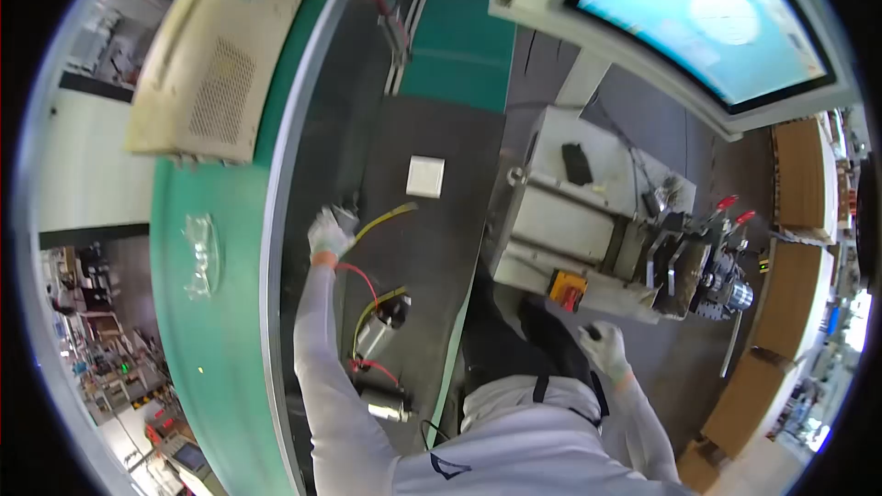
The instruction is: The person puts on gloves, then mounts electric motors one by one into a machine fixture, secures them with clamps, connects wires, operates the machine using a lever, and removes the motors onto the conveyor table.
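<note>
My left hand [329,235], in a white glove, is closed around a silver motor [346,217] on the dark mat; the fingers hide part of it. A yellow wire [386,217] runs off to its right, and a red wire [361,272] curves below. Nearer to me lie two more silver cylindrical motors, one [375,334] with yellow and red leads, the other [386,404] close to my left arm. Out to the right, beside my leg, my gloved right hand [606,351] has its fingers closed on a small black part [593,333], too small to name.
A white square [425,176] lies on the mat. The green conveyor [230,248] at left carries a clear plastic piece [200,255] and a beige perforated box [220,64]. At right stand a machine with red-handled clamps [703,257], a yellow-red switch [568,291] and a lit monitor [707,18].
</note>
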Demonstrator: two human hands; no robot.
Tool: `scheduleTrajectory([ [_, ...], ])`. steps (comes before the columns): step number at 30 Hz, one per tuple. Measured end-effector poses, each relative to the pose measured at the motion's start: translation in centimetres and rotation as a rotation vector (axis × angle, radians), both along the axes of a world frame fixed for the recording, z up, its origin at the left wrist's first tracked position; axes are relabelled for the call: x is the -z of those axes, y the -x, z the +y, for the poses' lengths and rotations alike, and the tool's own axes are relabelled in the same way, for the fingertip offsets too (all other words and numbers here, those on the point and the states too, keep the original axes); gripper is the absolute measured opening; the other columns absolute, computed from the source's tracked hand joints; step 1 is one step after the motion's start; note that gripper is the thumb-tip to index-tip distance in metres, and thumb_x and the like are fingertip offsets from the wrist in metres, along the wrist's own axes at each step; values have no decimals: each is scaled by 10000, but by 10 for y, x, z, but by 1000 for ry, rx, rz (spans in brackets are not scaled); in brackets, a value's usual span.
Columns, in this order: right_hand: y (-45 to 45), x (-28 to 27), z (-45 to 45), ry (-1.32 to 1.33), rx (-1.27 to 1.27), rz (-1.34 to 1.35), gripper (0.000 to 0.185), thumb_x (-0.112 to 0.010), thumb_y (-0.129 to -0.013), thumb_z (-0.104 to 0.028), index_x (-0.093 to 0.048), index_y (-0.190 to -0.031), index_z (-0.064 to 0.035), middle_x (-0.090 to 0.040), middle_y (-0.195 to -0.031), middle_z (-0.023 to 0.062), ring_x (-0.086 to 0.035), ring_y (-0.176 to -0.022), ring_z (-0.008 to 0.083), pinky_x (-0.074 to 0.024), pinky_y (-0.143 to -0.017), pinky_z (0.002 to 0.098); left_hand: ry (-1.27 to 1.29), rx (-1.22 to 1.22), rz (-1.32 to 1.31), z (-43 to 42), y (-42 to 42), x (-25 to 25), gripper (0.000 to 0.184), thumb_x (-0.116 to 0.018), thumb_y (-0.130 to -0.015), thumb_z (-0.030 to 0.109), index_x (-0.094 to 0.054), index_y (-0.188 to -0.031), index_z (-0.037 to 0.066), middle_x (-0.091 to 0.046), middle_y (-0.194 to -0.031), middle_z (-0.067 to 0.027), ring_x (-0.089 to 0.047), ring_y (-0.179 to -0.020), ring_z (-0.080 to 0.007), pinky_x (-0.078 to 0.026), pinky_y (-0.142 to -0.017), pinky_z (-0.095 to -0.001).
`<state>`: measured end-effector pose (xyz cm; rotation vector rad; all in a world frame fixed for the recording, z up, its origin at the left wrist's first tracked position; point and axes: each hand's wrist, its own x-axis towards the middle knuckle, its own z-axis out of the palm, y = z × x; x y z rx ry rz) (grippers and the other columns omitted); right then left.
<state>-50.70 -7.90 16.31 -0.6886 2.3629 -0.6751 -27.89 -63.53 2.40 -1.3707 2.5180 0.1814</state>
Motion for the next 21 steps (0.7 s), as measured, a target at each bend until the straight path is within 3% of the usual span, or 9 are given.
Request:
scheduleTrajectory([
  [1, -5, 16, -20, -101, -96, -10, 232, -675, -783, -199, -586, -725, 8, -540, -670, 211, -502, -587, 377, -429, -560, 407, -74, -22, 75, -10, -3, 5, 768, -763, -653, 313, -442, -1292, 31, -561, -1181, -171, -573, -1064, -341, -465, -923, -404],
  [3, -19, 20, -92, 33, -234, -124, 226, -668, -796, -224, -614, -782, -4, -574, -697, 212, -598, -662, 372, -455, -598, 431, -160, -74, 128, -9, -28, 4, 728, -731, -697, 287, -438, -1318, 44, -528, -1231, -177, -556, -1085, -345, -452, -942, -405],
  [5, -49, 26, -164, -5, -266, -350, 267, -636, -825, -273, -612, -819, -7, -597, -757, 187, -622, -678, 314, -464, -600, 430, 379, 154, 356, 3, -36, -6, 540, -666, -764, 241, -518, -1248, 50, -549, -1186, -205, -545, -1087, -354, -436, -957, -429],
  [6, -64, 38, -193, -68, -347, -535, 294, -615, -833, -298, -599, -809, -6, -593, -764, 183, -616, -692, 328, -474, -602, 439, 374, 143, 357, 21, -42, -15, 540, -666, -764, 241, -518, -1248, 50, -549, -1186, -205, -545, -1087, -354, -436, -957, -429],
  [8, -104, 92, -237, 371, -805, -98, 206, -616, -826, -232, -586, -836, -29, -631, -815, 159, -622, -753, 318, -481, -610, 424, 332, -3, 483, 71, -65, -36, 418, -613, -816, 189, -528, -1172, -13, -549, -1181, -243, -520, -1120, -391, -408, -961, -461],
  [10, -132, 80, -290, 213, -860, -224, 244, -594, -836, -274, -584, -846, -30, -634, -844, 159, -619, -802, 350, -486, -668, 437, 368, -79, 342, 125, -106, -14, 413, -591, -840, 237, -564, -1163, -19, -578, -1149, -227, -513, -1133, -367, -420, -973, -436],
  [12, -151, 76, -325, 214, -887, -256, 258, -584, -840, -295, -591, -869, -39, -634, -865, 156, -617, -825, 353, -486, -693, 437, 217, -223, 220, 185, -149, 30, 383, -565, -861, 225, -566, -1130, -48, -574, -1165, -231, -514, -1130, -373, -397, -994, -448],
  [14, -164, 75, -338, 213, -924, -282, 275, -575, -843, -316, -597, -893, -47, -635, -885, 153, -615, -847, 355, -485, -718, 437, -256, -147, 396, 223, -182, 44, 424, -572, -856, 221, -526, -1187, -40, -541, -1224, -226, -481, -1174, -379, -352, -1034, -461],
  [21, -180, 161, -336, -59, -1126, -275, 323, -580, -841, -360, -656, -929, -58, -662, -960, 163, -608, -953, 358, -465, -821, 452, -184, -46, 552, 254, -173, 22, 580, -608, -831, 225, -399, -1331, 17, -453, -1333, -206, -413, -1245, -371, -303, -1071, -468],
])
